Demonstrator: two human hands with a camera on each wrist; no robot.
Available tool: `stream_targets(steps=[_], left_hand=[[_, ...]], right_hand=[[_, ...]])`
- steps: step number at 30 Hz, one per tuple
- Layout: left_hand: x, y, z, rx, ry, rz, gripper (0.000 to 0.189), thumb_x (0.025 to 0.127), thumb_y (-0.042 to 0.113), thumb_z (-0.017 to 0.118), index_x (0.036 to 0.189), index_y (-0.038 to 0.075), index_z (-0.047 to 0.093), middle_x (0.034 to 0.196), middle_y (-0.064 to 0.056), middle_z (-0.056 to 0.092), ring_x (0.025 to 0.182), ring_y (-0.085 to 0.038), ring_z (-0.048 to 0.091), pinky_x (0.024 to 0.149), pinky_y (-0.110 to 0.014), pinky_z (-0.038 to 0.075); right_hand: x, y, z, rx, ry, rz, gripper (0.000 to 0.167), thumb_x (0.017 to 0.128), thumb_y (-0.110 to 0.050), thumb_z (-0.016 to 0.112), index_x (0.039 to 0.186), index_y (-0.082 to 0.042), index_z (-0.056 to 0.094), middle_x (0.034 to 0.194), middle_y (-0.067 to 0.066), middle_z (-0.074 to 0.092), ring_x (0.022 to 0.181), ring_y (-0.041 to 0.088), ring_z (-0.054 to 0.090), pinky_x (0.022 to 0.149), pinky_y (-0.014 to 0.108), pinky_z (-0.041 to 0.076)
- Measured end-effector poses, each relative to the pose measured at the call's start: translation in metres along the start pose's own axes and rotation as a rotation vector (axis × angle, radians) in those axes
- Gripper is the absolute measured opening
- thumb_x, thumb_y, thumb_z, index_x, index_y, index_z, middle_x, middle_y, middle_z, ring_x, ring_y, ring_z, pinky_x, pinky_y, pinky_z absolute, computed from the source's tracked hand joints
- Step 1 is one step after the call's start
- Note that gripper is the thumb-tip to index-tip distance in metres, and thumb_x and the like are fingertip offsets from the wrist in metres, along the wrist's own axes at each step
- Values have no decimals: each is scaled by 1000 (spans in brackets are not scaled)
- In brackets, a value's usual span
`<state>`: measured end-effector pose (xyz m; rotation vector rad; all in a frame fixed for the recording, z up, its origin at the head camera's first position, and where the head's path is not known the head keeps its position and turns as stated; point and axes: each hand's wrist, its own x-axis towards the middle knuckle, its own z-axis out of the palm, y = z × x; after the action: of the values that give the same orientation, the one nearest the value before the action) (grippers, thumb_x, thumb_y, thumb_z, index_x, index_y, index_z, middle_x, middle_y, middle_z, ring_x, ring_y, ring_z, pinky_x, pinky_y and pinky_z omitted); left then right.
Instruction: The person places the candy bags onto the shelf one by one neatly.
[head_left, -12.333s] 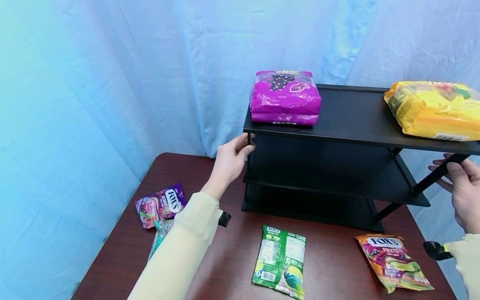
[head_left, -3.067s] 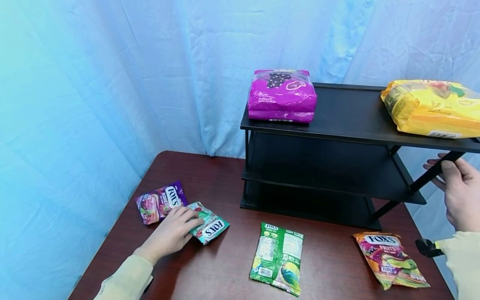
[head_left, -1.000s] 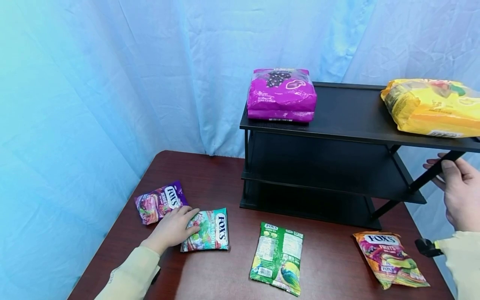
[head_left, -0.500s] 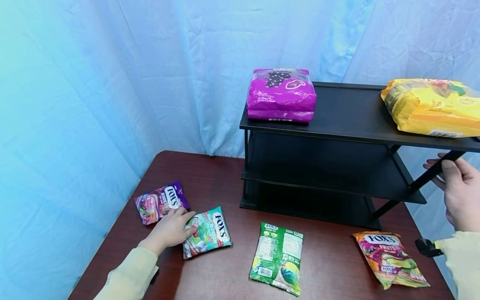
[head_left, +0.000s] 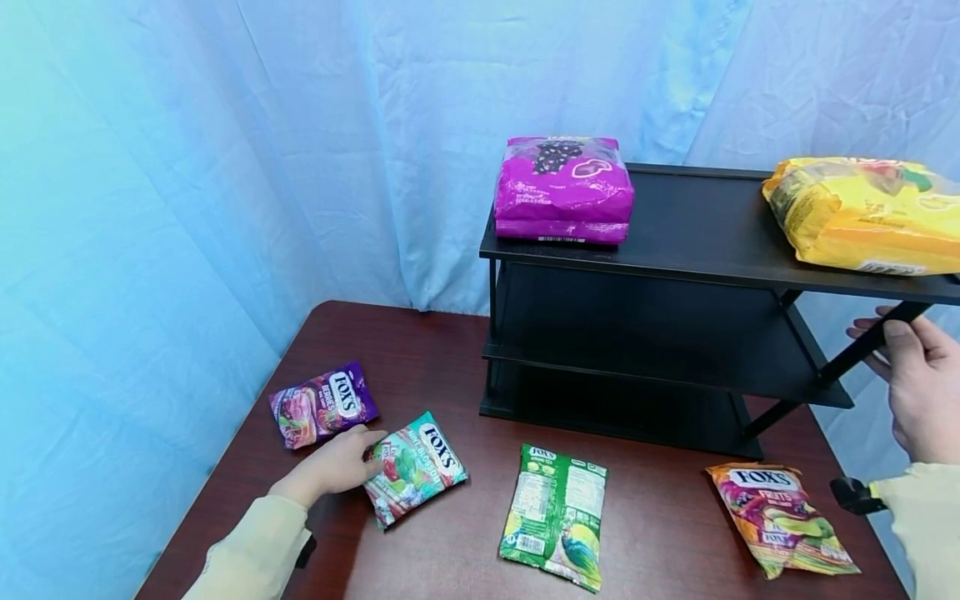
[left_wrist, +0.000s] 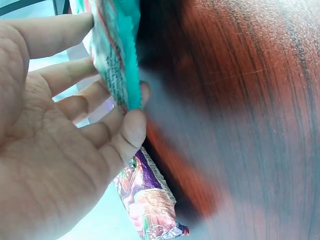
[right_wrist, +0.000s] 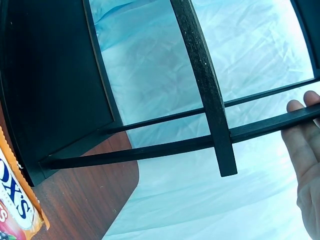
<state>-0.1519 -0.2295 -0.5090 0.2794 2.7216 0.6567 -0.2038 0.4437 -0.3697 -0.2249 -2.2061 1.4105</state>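
Note:
My left hand (head_left: 330,462) pinches the left edge of a teal FOX'S candy bag (head_left: 420,468), whose logo faces up. In the left wrist view, thumb and fingers hold the edge of the teal candy bag (left_wrist: 120,60). Just behind that hand lies a purple FOX'S berries bag (head_left: 324,406). On the far right, my right hand (head_left: 924,379) grips a slanting post (head_left: 862,350) of the black three-tier shelf (head_left: 697,218), thumb in front and fingers behind. The right wrist view shows fingertips (right_wrist: 295,106) curling over the post.
A green FOX'S bag (head_left: 555,517) lies mid-table, and an orange FOX'S fruits bag (head_left: 780,521) to the right. The shelf's top bears a magenta bag (head_left: 562,192) and a yellow bag (head_left: 870,217). Blue curtain (head_left: 225,167) hangs behind the brown table (head_left: 427,350).
My left hand left the shelf's left post for the teal bag, which has turned over and rotated to lie tilted on the table. The right hand has kept its grip on the shelf post.

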Motion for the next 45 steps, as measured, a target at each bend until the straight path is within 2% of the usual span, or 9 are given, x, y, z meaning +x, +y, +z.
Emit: stream_targets(steps=[5,11,16,22,26,32,37,41,45], left_hand=[[-2,1,-3,-43,-41,-19,54,94,13,71,143,-5,55,140,-27,54,129,-42,53,109,-61,41],[-2,-2,-4,-72,-43,21,54,90,6,72,139,-10,56,139,-25,59,130,-41,55,108,-60,42],[-1,-6,-4,-93,-43,8,56,86,8,77,135,-10,59,131,-22,65,117,-33,62,103,-56,48],[-1,-6,-4,-152,-44,-28,50,81,11,84,125,-6,67,101,-8,69,88,-20,59,80,-42,54],[-3,-7,-4,-242,-52,-56,45,79,11,87,119,-3,70,90,-4,63,79,-18,55,70,-35,50],[-7,-10,-1,-444,-127,-114,46,83,10,84,120,-4,62,89,-9,64,70,-21,57,58,-37,51],[-9,-13,1,-536,-153,-130,42,86,10,81,119,-4,61,91,-9,69,73,-21,61,59,-36,52],[-11,-16,3,-602,-161,-117,40,88,9,79,120,-6,60,90,-10,69,72,-21,61,61,-36,51],[-12,-18,4,-699,-177,-93,39,91,8,76,122,-8,58,92,-10,70,78,-21,64,68,-35,53]], right_hand=[[-1,0,1,-2,5,9,42,110,-33,39,145,-17,56,114,-17,62,106,-2,60,94,8,44],[0,-1,0,-10,7,9,42,110,-33,39,145,-17,56,114,-17,62,106,-2,60,94,8,44],[0,0,0,0,7,7,43,110,-33,40,145,-17,56,114,-16,62,106,-2,60,93,8,44],[1,1,-1,10,6,0,43,109,-32,40,145,-15,57,115,-15,63,106,-1,61,93,8,44],[1,1,-1,3,7,5,43,110,-33,40,145,-16,57,115,-16,62,106,-2,60,94,8,44],[0,2,-1,-3,7,10,42,110,-33,40,145,-17,57,115,-17,62,106,-2,60,94,8,44],[0,2,0,13,4,13,42,109,-33,41,145,-16,57,114,-16,62,106,-2,61,92,7,45],[0,1,0,8,6,15,42,109,-33,40,145,-17,57,114,-17,62,106,-2,60,93,8,44],[1,0,0,28,5,17,43,109,-34,41,144,-16,57,114,-15,62,104,-2,61,86,5,45]])
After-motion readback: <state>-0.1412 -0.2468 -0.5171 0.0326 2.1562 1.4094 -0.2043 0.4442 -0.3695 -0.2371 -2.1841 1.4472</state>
